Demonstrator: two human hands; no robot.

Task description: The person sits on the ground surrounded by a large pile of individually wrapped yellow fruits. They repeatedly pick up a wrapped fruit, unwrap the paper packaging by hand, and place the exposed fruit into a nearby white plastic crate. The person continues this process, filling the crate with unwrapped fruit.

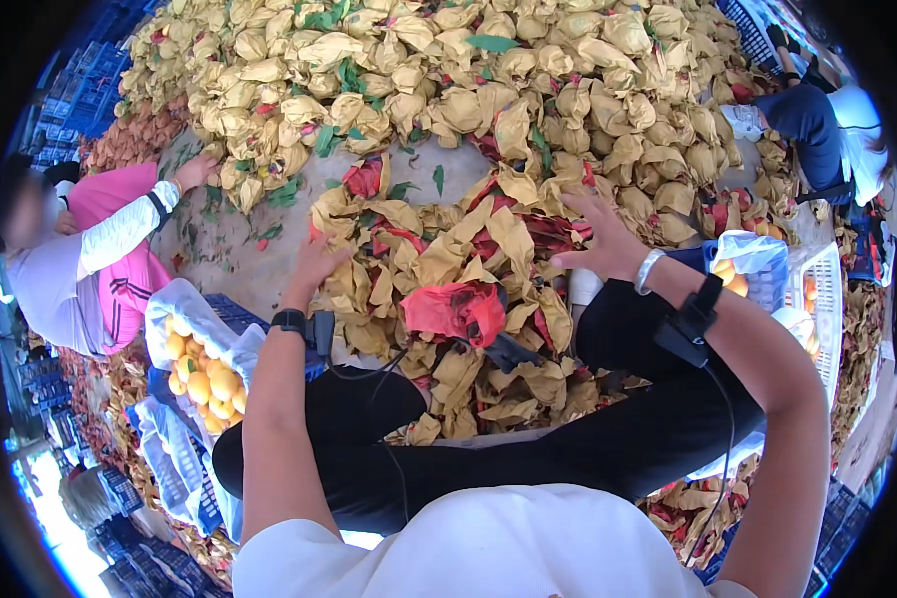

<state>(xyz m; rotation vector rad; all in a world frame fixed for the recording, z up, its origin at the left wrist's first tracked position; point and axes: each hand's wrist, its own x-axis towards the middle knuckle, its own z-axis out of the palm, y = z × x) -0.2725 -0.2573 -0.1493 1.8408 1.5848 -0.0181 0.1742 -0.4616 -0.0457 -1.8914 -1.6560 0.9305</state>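
My left hand point(318, 260) is over the left edge of a heap of torn tan paper bags point(512, 239), its fingers apart and nothing in its grasp. On the heap's right side, my right hand point(602, 238) spreads its fingers above crumpled red and tan paper; I see nothing held. Between my knees lies a crumpled red paper wrapper point(452, 308) with dark parts. Beyond the heap is a large pile of fruit-sized tan paper bags point(463, 112), still closed, with green leaves among them. Both wrists carry strapped devices with cables.
To my left, a plastic-lined blue crate holds yellow-orange fruit point(208, 381). More such fruit point(731, 276) sits in a lined crate at right, beside a white plastic crate point(826, 321). A person point(82, 254) reaches into the pile at left; another point(815, 134) sits at far right.
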